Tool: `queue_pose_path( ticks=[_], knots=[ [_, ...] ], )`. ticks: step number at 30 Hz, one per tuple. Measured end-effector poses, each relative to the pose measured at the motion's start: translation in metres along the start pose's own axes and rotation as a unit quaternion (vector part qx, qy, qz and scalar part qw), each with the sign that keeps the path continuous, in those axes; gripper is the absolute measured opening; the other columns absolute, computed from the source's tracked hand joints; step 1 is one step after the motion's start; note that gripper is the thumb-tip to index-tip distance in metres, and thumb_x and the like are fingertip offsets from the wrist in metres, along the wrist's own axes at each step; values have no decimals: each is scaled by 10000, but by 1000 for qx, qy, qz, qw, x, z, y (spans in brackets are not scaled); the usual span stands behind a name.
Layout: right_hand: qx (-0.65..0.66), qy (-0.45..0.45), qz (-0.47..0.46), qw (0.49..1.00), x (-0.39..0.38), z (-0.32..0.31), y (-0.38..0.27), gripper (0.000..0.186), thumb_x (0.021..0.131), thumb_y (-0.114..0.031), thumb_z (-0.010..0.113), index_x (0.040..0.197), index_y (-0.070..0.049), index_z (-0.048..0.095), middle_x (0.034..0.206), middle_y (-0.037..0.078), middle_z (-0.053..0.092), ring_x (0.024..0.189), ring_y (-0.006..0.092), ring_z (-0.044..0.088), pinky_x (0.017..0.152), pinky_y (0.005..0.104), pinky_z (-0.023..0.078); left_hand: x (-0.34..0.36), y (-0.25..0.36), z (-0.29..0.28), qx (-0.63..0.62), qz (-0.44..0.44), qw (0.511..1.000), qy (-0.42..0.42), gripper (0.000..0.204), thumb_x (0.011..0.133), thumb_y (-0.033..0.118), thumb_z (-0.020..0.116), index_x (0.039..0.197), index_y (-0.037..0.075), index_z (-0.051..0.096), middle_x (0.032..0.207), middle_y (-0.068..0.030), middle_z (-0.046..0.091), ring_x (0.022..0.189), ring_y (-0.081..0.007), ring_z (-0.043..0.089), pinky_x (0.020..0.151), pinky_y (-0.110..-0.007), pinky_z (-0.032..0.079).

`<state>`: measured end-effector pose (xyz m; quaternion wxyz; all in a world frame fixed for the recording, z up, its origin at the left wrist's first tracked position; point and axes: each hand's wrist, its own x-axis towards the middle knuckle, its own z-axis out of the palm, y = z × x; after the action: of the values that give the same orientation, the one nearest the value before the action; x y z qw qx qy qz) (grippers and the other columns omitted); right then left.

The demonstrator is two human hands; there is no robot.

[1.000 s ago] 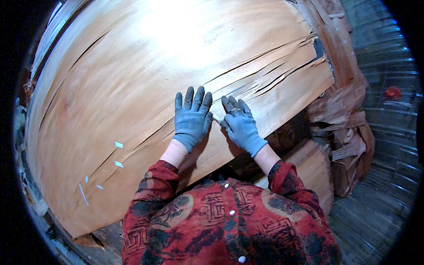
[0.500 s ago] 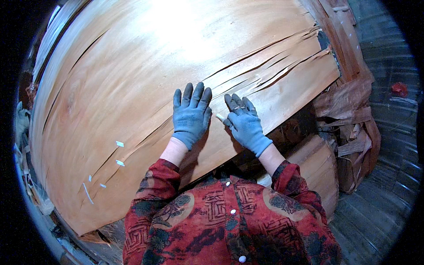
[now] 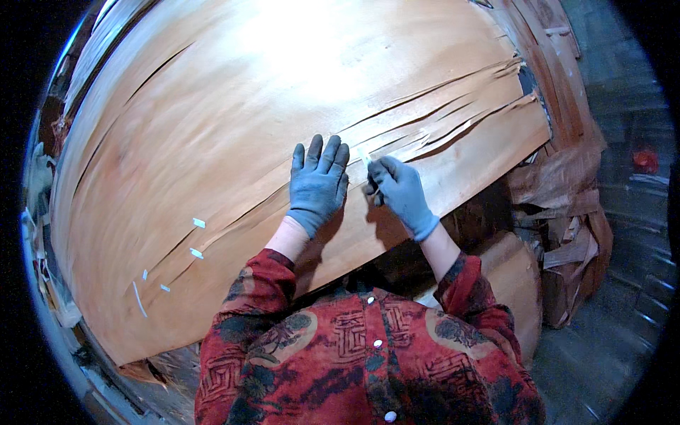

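A large sheet of wood veneer (image 3: 241, 142) lies in front of me, split by several long cracks (image 3: 432, 120) toward its right end. My left hand (image 3: 316, 180), in a blue-grey glove, rests flat on the sheet with fingers stretched. Just right of it, my gloved right hand (image 3: 400, 191) is closed, pinching a small strip of white tape (image 3: 364, 156) at its fingertips. The strip points up and away from me, beside the left ends of the cracks. My curled fingers partly hide it. Short white tape pieces (image 3: 196, 253) stick to the veneer at the lower left, near another crack.
Torn veneer scraps (image 3: 556, 191) hang in a heap beyond the sheet's right edge. Below that edge lies another wooden sheet (image 3: 506, 276). A dark ribbed floor (image 3: 630, 234) with a red object (image 3: 644, 161) on it stretches along the right.
My right hand has lifted from the veneer and turned, its fingers curling around the white strip. My left hand stays flat on the sheet. The whole view has shifted slightly.
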<state>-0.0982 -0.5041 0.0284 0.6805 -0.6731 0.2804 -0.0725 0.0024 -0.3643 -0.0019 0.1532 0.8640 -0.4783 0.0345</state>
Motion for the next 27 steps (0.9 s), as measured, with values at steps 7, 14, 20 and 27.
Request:
queue_pose_path(
  ticks=[7,14,20,27],
  knots=[
    [-120,-8,86,989,78,16,-7,357,882,-304,568,736,7,664,569,97,624,466,163,607,487,298,489,2,-4,1,-13,7,1000,0,532,789,252,579,1287,89,487,1387,-103,416,1277,-339,370,1019,-499,297],
    [-320,-35,132,938,96,13,-22,380,807,-375,555,723,-36,703,670,133,672,683,273,673,685,348,529,24,-7,-20,-17,11,997,-75,771,721,300,631,1394,72,332,1446,-102,342,1270,-309,388,872,-432,420],
    [-484,-65,112,866,99,6,-21,452,810,-462,550,802,-39,709,850,188,678,855,336,655,778,399,511,32,-11,-22,18,-2,990,-141,765,735,347,617,1411,139,325,1475,-49,315,1296,-272,376,870,-448,421],
    [-413,-67,162,894,62,-18,-20,545,774,-533,590,854,-5,696,846,199,673,865,345,648,795,403,500,35,-9,-24,24,-15,984,-173,753,742,347,612,1414,171,323,1492,-26,281,1313,-269,342,882,-457,412]
  ],
)
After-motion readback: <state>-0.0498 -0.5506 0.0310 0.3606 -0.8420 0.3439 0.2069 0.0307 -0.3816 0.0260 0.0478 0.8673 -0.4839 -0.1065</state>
